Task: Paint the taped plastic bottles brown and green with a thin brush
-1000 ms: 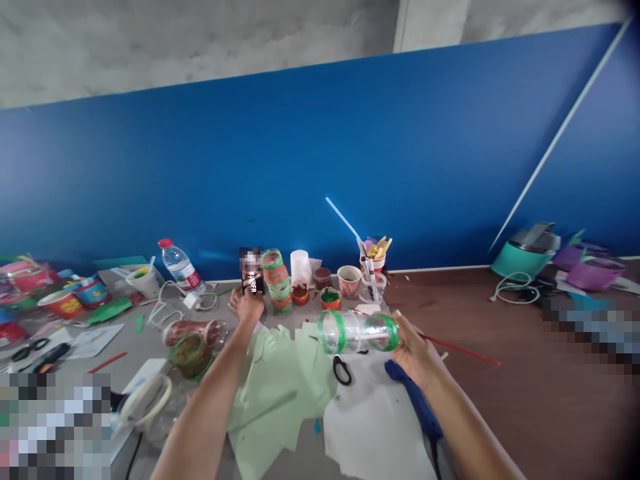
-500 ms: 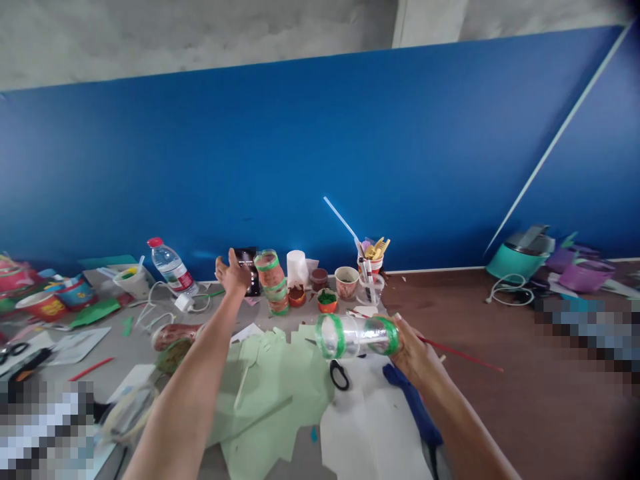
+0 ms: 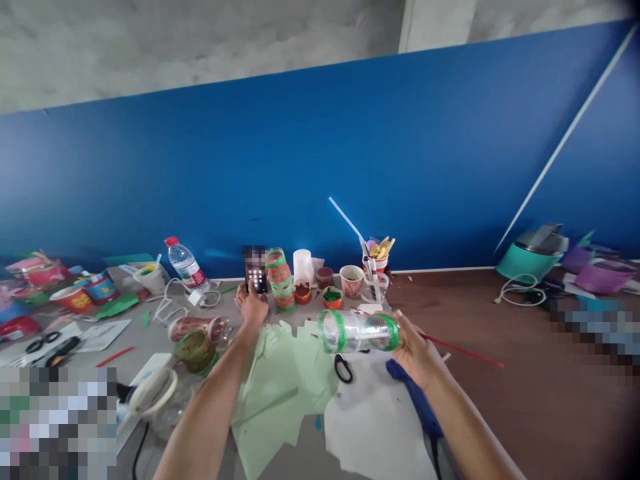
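Note:
A phone point(image 3: 257, 277) leans upright against the blue partition, its screen lit. My left hand point(image 3: 253, 305) is at the phone's lower edge with fingers apart; one finger overlaps the screen, though I cannot tell whether it touches. My right hand point(image 3: 414, 350) is wrapped round one end of a clear plastic bottle point(image 3: 357, 332) with green bands, held sideways above the papers. A thin red stick point(image 3: 465, 350) passes behind that hand; whether it is gripped too is unclear. Beside the phone stands a bottle painted brown and green point(image 3: 281, 279).
Paint cups, one with green paint point(image 3: 332, 297), line the back. Scissors point(image 3: 343, 369), green paper point(image 3: 290, 373) and a blue glue gun point(image 3: 415, 400) lie in front. At left are a water bottle point(image 3: 186, 267) and a painted bottle point(image 3: 197, 329); a teal pot point(image 3: 530, 257) stands right.
My left hand has come down from the phone's upper side to its lower edge, uncovering the screen. The right hand keeps the clear bottle in nearly the same place. The view has shifted slightly left.

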Demonstrator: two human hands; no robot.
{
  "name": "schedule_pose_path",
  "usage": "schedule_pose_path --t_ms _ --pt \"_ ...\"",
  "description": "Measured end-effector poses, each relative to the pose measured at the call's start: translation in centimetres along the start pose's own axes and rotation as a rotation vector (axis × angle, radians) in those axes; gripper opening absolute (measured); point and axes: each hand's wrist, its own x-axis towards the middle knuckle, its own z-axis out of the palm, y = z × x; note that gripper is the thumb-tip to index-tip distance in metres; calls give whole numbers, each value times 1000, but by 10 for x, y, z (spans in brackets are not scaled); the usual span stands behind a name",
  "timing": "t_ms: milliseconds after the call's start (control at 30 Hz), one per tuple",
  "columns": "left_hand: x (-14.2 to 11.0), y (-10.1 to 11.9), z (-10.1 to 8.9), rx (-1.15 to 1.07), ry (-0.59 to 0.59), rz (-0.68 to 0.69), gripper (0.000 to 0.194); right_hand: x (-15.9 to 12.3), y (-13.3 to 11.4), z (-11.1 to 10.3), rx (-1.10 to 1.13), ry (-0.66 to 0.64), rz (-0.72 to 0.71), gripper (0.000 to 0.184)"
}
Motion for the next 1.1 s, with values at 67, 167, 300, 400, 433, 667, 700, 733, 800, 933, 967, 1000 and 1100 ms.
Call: schedule_pose_path --t_ms 67,167,300,400,433,667,700,733,800,933,967,1000,1100 --pt "1 1 1 12 -14 11 64 0 0 0 15 -15 52 36" --pt "7 4 1 26 -33 34 65 0 -2 2 40 -7 82 37" --pt "14 7 2 38 -45 47 67 -1 -4 3 53 12 96 37" --pt "18 8 2 43 -53 42 65 0 -4 3 48 9 96 35" --pt "18 8 2 44 -55 39 65 0 -3 2 46 6 94 35" --pt "13 0 2 57 -49 18 69 3 5 -5 45 5 70 35" --pt "12 -2 2 62 -49 17 69 3 6 -6 43 8 65 36" --pt "10 -3 2 67 -50 17 69 3 6 -6 41 12 61 36" --pt "8 -6 2 77 -52 18 69 3 6 -5 39 16 59 36" --pt "6 -9 4 94 -66 40 65 3 6 -5 46 12 66 35" --pt "6 -9 5 97 -68 45 64 3 6 -5 47 10 69 34" --pt "6 -9 5 101 -70 50 64 3 6 -6 46 9 72 34" --pt "8 -10 7 112 -74 61 65 3 7 -6 39 14 75 35"
